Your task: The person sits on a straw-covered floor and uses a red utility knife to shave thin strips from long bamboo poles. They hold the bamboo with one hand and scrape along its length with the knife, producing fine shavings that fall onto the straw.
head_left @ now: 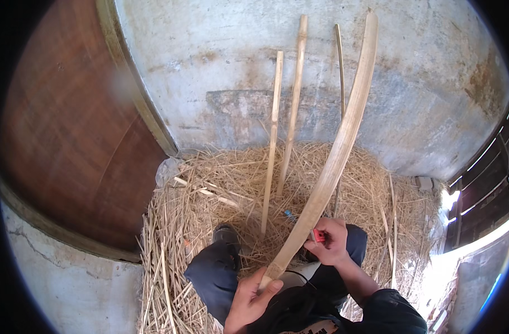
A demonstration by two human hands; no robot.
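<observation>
A long, pale split bamboo strip (338,150) slants up from my lap toward the wall. Its lower end is in my left hand (251,300), the thumb lying along it. My right hand (331,242) is closed around a red-handled tool (319,236), close against the strip's right side. The strip hides much of this tool, so its kind does not show. A small blue piece (289,214) pokes out on the strip's left side; whether it belongs to the tool I cannot tell.
Three thinner bamboo strips, one of them a pale one (292,111), lean against the stained wall (210,67). Straw and bamboo shavings (210,161) cover the floor around my legs. A brown wooden panel (76,122) stands at left, dark slats (483,183) at right.
</observation>
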